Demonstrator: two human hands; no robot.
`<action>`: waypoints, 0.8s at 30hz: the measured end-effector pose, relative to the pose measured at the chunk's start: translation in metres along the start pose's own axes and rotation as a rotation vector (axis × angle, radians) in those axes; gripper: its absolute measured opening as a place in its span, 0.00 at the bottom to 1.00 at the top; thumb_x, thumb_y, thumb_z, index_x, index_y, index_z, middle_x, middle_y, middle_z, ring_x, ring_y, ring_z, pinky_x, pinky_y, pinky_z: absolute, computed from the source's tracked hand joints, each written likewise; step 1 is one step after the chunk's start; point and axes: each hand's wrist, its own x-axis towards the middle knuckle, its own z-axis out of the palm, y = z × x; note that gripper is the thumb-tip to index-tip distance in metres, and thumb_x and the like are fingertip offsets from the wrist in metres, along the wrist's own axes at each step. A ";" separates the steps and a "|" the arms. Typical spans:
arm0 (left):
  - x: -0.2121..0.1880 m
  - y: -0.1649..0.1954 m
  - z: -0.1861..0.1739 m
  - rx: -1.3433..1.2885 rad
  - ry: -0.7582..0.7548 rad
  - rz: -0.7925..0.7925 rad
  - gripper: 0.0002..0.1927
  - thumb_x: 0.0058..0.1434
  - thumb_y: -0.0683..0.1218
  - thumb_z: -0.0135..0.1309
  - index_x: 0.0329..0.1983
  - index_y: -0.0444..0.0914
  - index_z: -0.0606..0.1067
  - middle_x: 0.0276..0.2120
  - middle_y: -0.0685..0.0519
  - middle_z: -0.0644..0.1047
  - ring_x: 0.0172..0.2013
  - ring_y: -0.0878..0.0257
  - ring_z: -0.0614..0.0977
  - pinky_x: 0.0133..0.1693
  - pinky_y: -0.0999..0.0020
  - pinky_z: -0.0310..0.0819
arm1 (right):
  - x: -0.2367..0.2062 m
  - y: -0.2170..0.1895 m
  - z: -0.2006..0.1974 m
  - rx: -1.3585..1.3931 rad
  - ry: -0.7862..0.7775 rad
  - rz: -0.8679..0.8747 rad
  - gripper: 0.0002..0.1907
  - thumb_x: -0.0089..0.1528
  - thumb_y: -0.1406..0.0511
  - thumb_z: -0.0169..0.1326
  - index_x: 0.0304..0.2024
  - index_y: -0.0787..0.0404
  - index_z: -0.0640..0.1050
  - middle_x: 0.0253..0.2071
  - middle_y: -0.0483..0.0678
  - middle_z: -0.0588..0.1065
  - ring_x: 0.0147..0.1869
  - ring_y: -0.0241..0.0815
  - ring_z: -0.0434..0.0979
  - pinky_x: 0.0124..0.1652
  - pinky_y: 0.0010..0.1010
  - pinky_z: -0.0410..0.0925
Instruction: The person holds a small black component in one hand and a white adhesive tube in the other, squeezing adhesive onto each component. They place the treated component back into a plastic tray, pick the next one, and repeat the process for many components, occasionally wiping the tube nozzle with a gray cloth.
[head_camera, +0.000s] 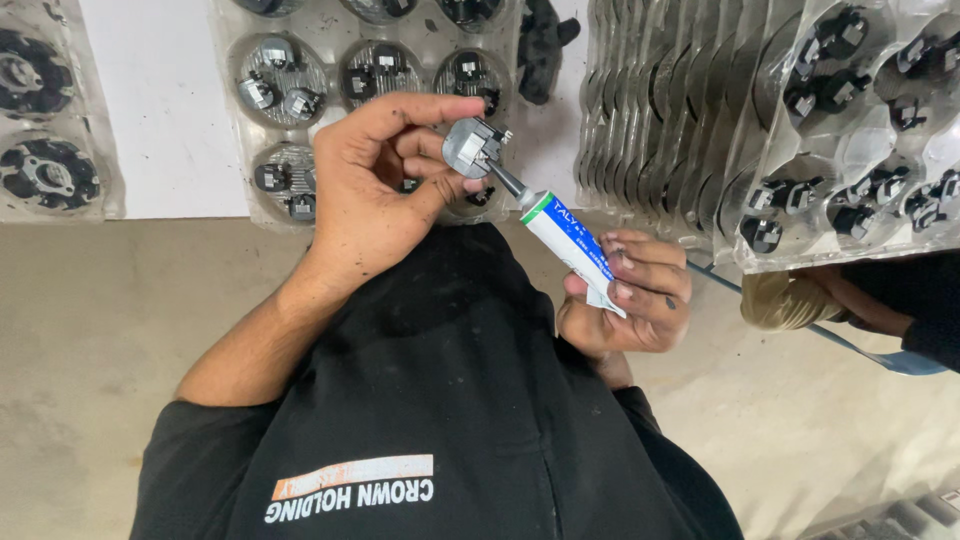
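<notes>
Grey metal part meets tube nozzle: you are partway through gluing one piece.

Left to right: your left hand (375, 185) pinches the small round part (470, 147) between thumb and fingers, raised above the clear plastic tray (335, 50); the tube (570, 238), clamped in your right hand (625, 295), has its nozzle touching the part. Judging by the trays, many seated pieces appear untreated, though which are finished cannot be told. White tabletop (160, 120) gives way to bare concrete floor (90, 330); stacked trays (800, 110) stand at right, with another person's hand (800, 298) beneath them.
</notes>
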 end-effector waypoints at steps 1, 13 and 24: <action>-0.001 -0.001 0.000 0.001 -0.008 -0.002 0.22 0.65 0.24 0.58 0.61 0.29 0.74 0.48 0.49 0.80 0.48 0.67 0.85 0.53 0.74 0.85 | 0.001 0.001 0.000 -0.012 -0.006 -0.011 0.20 0.57 0.64 0.70 0.39 0.56 0.69 0.38 0.45 0.71 0.46 0.42 0.76 0.45 0.40 0.79; -0.002 -0.002 -0.003 -0.022 -0.052 -0.079 0.22 0.66 0.24 0.57 0.62 0.29 0.73 0.47 0.49 0.81 0.48 0.66 0.85 0.50 0.76 0.83 | 0.018 -0.010 -0.006 -0.054 -0.131 0.063 0.20 0.56 0.66 0.71 0.38 0.59 0.69 0.37 0.46 0.72 0.45 0.44 0.77 0.42 0.40 0.82; 0.001 -0.005 -0.004 -0.021 -0.044 -0.084 0.23 0.65 0.25 0.58 0.62 0.29 0.73 0.47 0.49 0.81 0.48 0.66 0.85 0.50 0.75 0.85 | 0.020 -0.007 -0.004 -0.026 -0.137 0.026 0.19 0.55 0.68 0.71 0.36 0.58 0.70 0.37 0.46 0.73 0.44 0.42 0.77 0.41 0.40 0.81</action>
